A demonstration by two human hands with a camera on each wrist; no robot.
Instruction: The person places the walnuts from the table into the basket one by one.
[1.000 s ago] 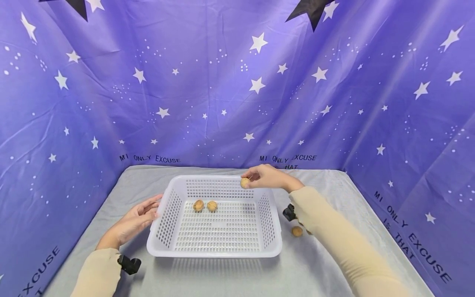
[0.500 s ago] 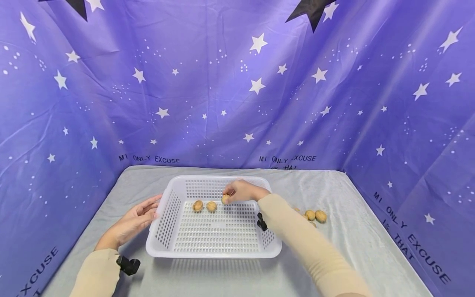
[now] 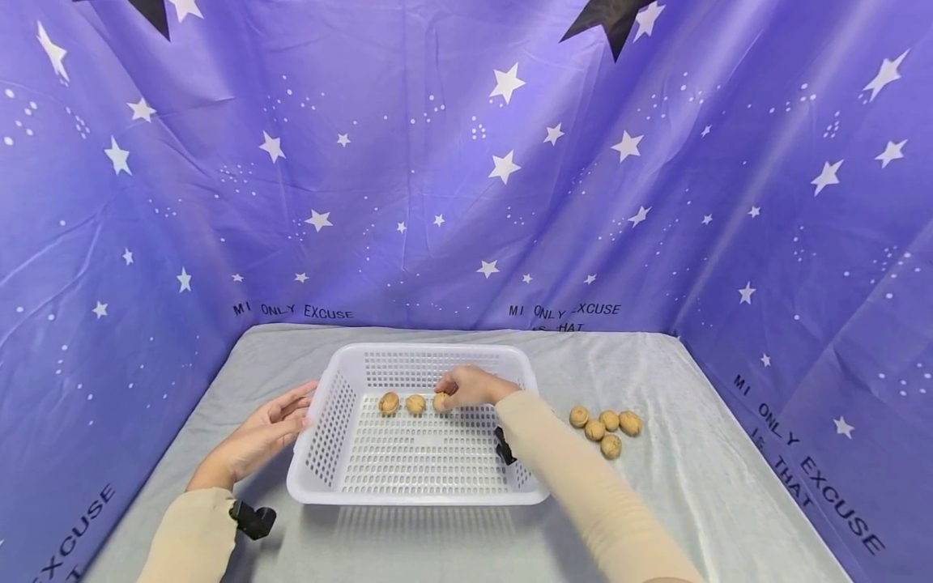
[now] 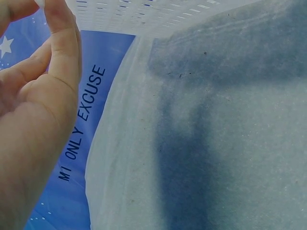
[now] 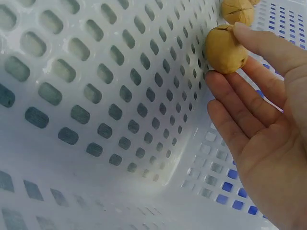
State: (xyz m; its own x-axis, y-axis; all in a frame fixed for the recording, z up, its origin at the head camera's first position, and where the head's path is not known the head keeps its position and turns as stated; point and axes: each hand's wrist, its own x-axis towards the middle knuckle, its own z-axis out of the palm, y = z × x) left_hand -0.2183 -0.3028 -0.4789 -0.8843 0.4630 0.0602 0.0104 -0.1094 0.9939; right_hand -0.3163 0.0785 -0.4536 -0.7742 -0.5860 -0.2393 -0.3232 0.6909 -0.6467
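My right hand [image 3: 470, 385] reaches into the white plastic basket [image 3: 423, 498]. Thumb and fingers pinch a walnut [image 5: 224, 51] low over the perforated floor. Two more walnuts lie to its left in a row: the nearer walnut [image 3: 415, 405], then the outer walnut [image 3: 389, 403]. At the basket's left side, my left hand [image 3: 258, 433] rests its fingertips and thumb against the rim, with the fingers fairly straight. The left wrist view has that hand [image 4: 41, 100] at the left, with its fingertips partly cut off by the frame.
A loose group of several walnuts [image 3: 610, 445] lies on the grey cloth [image 3: 729, 486] right of the basket. Purple star-printed curtains [image 3: 408, 162] stand behind and along both sides. Black cameras are strapped at both wrists, including the left wrist camera [image 3: 253, 520].
My right hand has carried a walnut from over the basket's far right rim leftward and down beside the two others. The walnuts on the cloth came into view. My left hand stayed put.
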